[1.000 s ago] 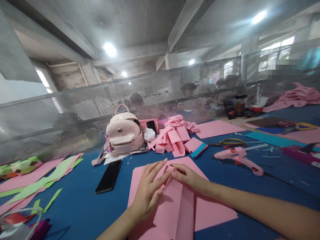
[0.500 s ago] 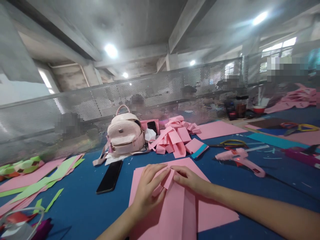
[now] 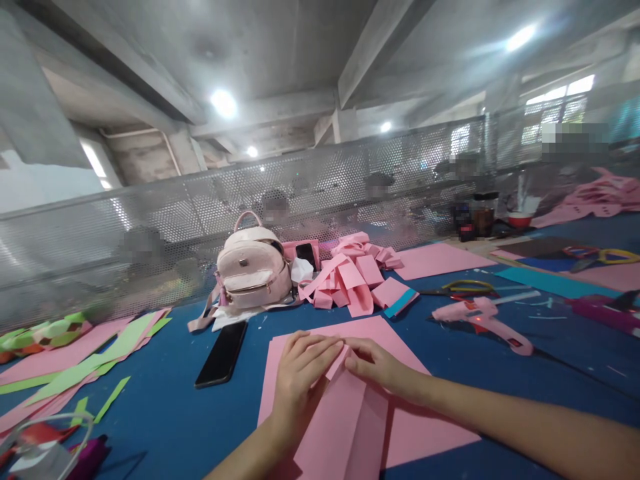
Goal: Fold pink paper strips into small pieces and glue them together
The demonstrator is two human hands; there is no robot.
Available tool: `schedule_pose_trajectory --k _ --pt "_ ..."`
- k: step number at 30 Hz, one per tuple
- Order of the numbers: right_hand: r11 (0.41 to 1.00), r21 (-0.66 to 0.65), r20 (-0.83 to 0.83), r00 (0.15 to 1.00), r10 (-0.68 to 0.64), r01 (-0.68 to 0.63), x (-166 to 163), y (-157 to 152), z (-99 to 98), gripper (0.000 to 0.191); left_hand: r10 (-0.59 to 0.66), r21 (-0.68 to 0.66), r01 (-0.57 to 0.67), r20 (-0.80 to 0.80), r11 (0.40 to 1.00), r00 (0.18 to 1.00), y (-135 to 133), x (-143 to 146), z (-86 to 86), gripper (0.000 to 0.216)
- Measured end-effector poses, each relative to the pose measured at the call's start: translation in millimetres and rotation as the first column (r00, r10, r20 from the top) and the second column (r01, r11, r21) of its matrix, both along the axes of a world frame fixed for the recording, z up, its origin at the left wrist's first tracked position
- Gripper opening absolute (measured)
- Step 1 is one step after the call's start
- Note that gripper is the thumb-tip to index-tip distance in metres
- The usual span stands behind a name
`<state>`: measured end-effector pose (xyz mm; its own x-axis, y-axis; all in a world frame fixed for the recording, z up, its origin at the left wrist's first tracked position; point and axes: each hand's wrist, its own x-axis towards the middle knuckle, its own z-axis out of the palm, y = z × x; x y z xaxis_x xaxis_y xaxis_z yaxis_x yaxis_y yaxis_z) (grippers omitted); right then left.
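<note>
A long folded strip of pink paper (image 3: 345, 417) runs from the bottom of the view up to both hands, with a crease along its length. My left hand (image 3: 303, 373) is closed over the left side of its far end, its thumb mostly hidden behind the paper. From the right, my right hand (image 3: 383, 363) pinches the same far end between thumb and bent fingers. The fingertips of both hands almost meet there. Under the strip lies a stack of larger pink paper sheets (image 3: 425, 427) on the blue table.
A black phone (image 3: 221, 355) and a pale pink backpack (image 3: 254, 270) lie left of centre. Pink paper pieces (image 3: 353, 273) are heaped beyond. To the right are a pink glue gun (image 3: 483, 320) with its cord and yellow-handled scissors (image 3: 467, 287). Green strips (image 3: 107, 357) lie left.
The fingers of my left hand have closed together over the folded end, and its thumb has gone behind the paper. The strip's near part has swung slightly left.
</note>
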<state>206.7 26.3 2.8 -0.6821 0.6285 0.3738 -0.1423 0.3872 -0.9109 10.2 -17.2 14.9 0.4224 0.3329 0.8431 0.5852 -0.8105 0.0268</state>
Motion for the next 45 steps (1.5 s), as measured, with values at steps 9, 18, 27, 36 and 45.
schedule_pose_trajectory --k 9,18,27,36,45 --pt "0.993 -0.111 0.027 0.999 -0.037 0.040 -4.2 -14.4 5.1 0.045 -0.019 0.065 0.015 0.060 0.998 0.998 -0.9 3.2 2.1 0.041" --pt "0.990 -0.140 0.002 1.000 -0.025 0.025 -2.7 -18.7 5.9 0.043 -0.110 0.108 0.097 0.112 0.989 0.988 -5.6 5.6 6.3 0.038" --pt "0.988 -0.152 -0.014 1.000 0.012 -0.014 -4.0 -19.4 9.7 0.045 -0.143 0.106 0.129 0.136 0.986 0.980 -4.9 6.1 6.2 0.031" --pt "0.986 -0.166 -0.032 0.999 0.012 -0.017 -2.1 -21.0 13.5 0.043 -0.141 0.106 0.127 0.133 0.986 0.981 -5.4 6.7 7.5 0.031" --pt "0.986 -0.167 0.009 1.000 -0.012 0.013 -1.2 -19.7 7.8 0.047 -0.167 0.113 0.151 0.149 0.982 0.975 -5.7 8.4 6.3 0.028"
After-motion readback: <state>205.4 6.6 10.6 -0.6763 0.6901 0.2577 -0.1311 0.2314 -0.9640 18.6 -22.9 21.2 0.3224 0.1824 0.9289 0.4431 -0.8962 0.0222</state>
